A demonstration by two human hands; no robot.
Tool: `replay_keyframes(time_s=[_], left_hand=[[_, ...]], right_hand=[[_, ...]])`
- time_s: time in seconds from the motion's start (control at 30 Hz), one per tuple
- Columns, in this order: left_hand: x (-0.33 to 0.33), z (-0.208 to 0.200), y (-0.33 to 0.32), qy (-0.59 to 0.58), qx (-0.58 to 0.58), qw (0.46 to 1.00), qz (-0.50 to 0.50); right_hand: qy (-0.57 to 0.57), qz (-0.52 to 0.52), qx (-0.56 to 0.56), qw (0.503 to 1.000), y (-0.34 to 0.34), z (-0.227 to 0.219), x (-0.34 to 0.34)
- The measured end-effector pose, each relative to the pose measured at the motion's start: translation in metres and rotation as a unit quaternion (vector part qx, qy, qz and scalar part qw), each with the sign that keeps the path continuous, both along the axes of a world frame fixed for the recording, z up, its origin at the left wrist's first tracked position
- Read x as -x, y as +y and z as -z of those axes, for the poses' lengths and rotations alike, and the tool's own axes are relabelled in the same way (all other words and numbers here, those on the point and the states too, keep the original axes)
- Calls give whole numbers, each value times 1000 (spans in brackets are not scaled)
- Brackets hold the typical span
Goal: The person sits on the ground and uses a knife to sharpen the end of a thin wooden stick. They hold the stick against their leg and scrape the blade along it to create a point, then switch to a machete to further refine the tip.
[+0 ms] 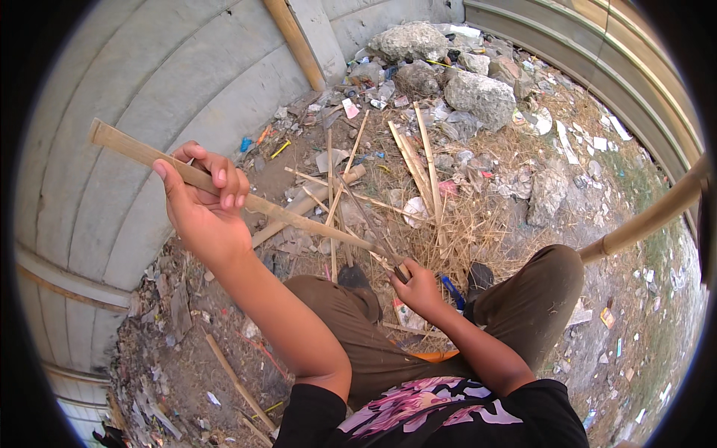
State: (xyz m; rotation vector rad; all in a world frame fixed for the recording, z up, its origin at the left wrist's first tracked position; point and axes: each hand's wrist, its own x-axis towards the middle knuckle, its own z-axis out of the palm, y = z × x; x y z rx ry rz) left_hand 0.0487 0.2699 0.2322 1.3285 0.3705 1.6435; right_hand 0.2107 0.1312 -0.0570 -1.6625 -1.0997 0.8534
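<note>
- Taking the middle of the view as the dial's centre, your left hand (211, 201) is raised between 9 and 10 o'clock, its fingers grasping a long bamboo strip (299, 221).
- That strip slants from 10 o'clock down to near 4, its lower end just beside your right hand (422, 290).
- Your right hand, between 4 and 5 o'clock, has its fingers clenched around a dark-handled tool (404, 272); whether it touches the strip, you cannot tell from here.
- More split bamboo pieces (428, 160) lie on the littered ground (515, 196) toward 1 o'clock.
- Pale rocks (480, 99) sit beyond them, between 1 and 2.
- A bamboo pole (648, 216) slopes at 3 o'clock.
- A grey wall (142, 82) curves around 10.
</note>
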Motion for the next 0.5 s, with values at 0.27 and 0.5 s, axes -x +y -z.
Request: replay_keyframes(time_s=[0.27, 0.5], left_hand=[[-24, -22, -38, 13, -124, 990, -59], [-20, -25, -80, -85, -69, 990, 84]], right_hand=[[164, -95, -190, 963, -46, -108, 8], [133, -62, -333, 931, -104, -174, -1]])
